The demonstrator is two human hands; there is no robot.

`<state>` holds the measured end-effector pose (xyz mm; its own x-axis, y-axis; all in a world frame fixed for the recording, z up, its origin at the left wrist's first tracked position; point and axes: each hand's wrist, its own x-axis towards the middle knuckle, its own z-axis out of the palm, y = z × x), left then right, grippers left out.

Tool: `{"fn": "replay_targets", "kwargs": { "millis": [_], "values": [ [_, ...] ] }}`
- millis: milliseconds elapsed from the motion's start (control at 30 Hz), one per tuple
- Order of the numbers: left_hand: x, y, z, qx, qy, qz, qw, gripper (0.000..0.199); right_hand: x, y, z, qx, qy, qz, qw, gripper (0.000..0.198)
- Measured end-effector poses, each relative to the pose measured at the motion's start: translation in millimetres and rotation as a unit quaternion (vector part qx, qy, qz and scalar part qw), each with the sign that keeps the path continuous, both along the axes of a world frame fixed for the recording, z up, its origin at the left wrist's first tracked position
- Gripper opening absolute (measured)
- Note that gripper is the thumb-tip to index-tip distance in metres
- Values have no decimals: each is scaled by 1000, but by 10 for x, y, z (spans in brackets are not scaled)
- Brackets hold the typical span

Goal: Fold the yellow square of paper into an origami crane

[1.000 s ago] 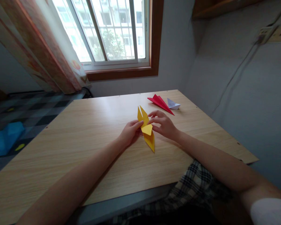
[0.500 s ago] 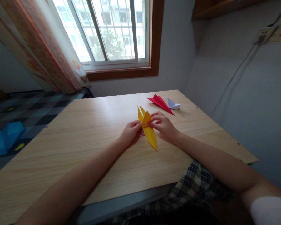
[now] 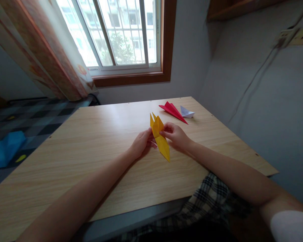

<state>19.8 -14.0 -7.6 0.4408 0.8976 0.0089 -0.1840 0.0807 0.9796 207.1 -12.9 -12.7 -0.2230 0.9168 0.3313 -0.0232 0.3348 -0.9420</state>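
Between my two hands is a yellow folded-paper piece [image 3: 162, 147], held above the wooden table [image 3: 111, 134]. Two narrow points stick up at its far end, a wider flap stands beside them, and a long pointed flap hangs toward me. My left hand [image 3: 141, 143] is closed on the paper's left edge, with some fingers hidden behind it. My right hand [image 3: 176, 133] pinches the right side near the middle crease, thumb in front.
Beyond my right hand lie a red paper plane [image 3: 173, 111] and a small white paper boat [image 3: 187, 112], close together. To the left, a blue folded paper [image 3: 7, 148] rests on a checked cloth [image 3: 40, 116]. A wall [image 3: 262, 101] borders the table's right side.
The yellow paper has turned slightly, and its upright flap has swung farther from me. My right fingers have curled in more and slid down a little; my left hand has shifted slightly.
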Motion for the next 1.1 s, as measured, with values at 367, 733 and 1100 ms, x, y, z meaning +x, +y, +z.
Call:
{"fn": "replay_targets", "kwargs": {
  "millis": [367, 733, 1100],
  "values": [
    [32, -113, 72, 37, 29, 8, 999, 41, 6, -30, 20, -44, 24, 2, 999, 52],
    [5, -133, 126, 34, 54, -22, 998, 34, 1, -81, 110, -100, 23, 89, 991, 48],
    [-43, -149, 124, 59, 148, -95, 983, 28, 23, -55, 154, -57, 41, 37, 997, 45]
  ]
}}
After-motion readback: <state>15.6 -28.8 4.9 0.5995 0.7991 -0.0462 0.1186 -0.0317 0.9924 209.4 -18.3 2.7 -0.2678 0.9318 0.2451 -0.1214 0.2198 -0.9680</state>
